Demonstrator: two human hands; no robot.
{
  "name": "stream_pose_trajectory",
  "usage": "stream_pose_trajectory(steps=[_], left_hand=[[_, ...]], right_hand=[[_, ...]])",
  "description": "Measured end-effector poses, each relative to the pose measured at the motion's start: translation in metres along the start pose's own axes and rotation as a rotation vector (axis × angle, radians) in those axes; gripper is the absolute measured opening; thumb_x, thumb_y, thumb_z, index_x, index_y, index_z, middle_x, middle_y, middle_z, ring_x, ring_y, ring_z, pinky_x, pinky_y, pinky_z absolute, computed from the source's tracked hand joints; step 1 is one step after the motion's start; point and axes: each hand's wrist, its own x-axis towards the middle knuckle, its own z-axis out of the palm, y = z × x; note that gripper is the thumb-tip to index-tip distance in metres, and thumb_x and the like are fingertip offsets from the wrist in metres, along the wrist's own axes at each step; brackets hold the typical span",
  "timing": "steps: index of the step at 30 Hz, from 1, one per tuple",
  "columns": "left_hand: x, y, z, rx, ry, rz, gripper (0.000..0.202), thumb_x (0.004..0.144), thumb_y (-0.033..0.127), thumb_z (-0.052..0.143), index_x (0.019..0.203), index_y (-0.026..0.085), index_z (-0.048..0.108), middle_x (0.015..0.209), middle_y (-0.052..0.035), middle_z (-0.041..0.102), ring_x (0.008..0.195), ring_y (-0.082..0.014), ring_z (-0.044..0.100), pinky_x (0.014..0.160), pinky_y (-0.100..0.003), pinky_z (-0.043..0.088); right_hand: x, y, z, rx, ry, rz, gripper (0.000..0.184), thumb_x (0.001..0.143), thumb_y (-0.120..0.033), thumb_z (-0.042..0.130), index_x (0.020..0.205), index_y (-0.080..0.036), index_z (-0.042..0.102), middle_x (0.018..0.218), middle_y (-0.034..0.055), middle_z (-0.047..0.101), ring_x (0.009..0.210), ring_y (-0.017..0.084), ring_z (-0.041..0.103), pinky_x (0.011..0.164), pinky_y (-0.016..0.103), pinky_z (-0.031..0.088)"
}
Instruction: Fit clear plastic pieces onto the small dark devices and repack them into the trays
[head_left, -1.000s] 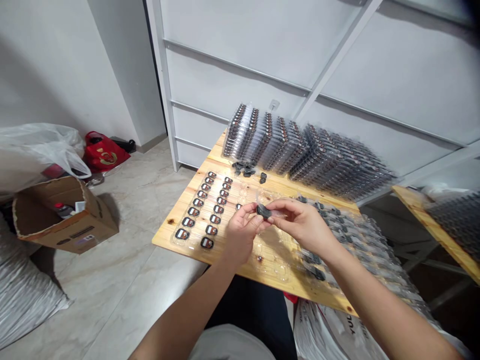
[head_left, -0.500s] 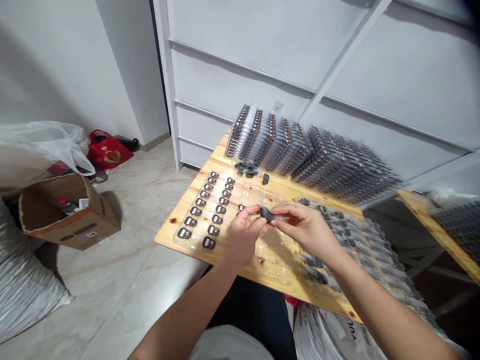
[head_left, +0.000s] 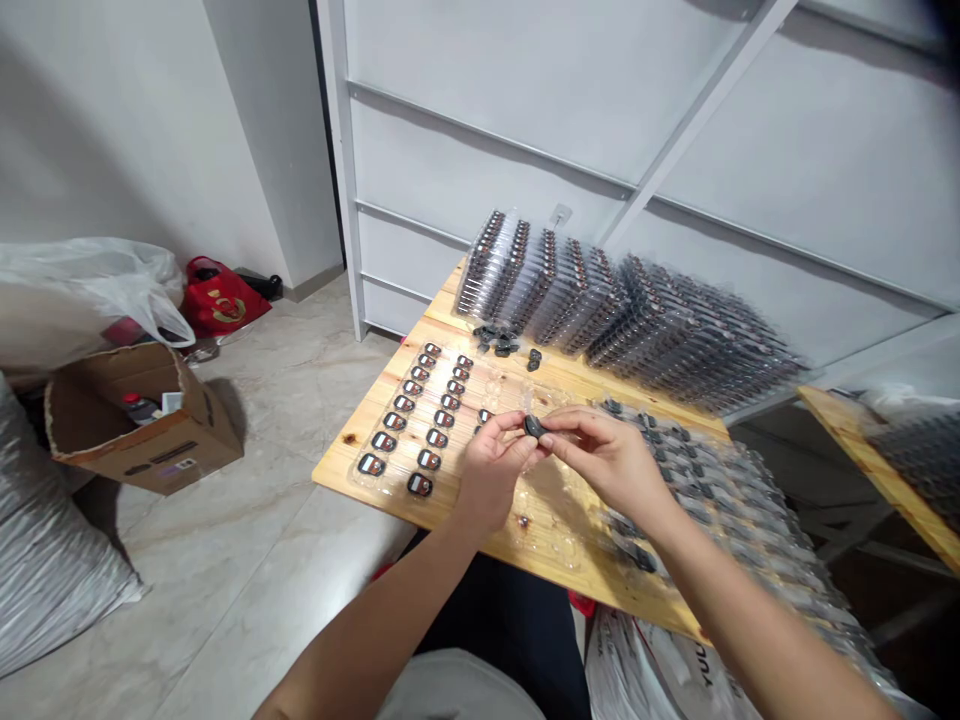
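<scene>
Between my two hands is a small black oval plastic piece (head_left: 533,426), held above the table. My left hand (head_left: 493,458) pinches it from the left with thumb and fingertips. From the right, the thumb and fingers of my right hand (head_left: 604,450) grip it too. Below the hands lies a clear plastic tray (head_left: 541,505) with moulded hollows. To the left, a clear tray holds rows of small black oval parts (head_left: 403,403) with brown and white faces. Several loose black pieces (head_left: 495,340) lie behind my hands.
Tall stacks of filled clear trays (head_left: 570,285) line the back of the wooden table (head_left: 337,465). On the right, more trays with dark parts (head_left: 720,500) cover the tabletop. A cardboard box (head_left: 187,440) and a red bag (head_left: 225,298) stand on the floor at left.
The camera view has shifted slightly. Both hands stay together on the black oval piece, which looks turned a little between the fingers.
</scene>
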Motion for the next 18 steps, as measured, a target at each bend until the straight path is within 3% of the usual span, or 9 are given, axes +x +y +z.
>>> stream_pose_trajectory(steps=[18], left_hand=[[-0.0009, -0.0013, -0.0024, 0.010, -0.007, 0.002, 0.031, 0.066, 0.017, 0.069, 0.092, 0.012, 0.053, 0.086, -0.0055, 0.060, 0.077, -0.0133, 0.059, 0.078, -0.031, 0.048]], right_hand=[[-0.0005, 0.0028, 0.0007, -0.014, -0.012, -0.132, 0.009, 0.080, -0.022, 0.059, 0.086, -0.017, 0.063, 0.089, 0.0056, 0.060, 0.085, 0.015, 0.057, 0.074, 0.027, 0.047]])
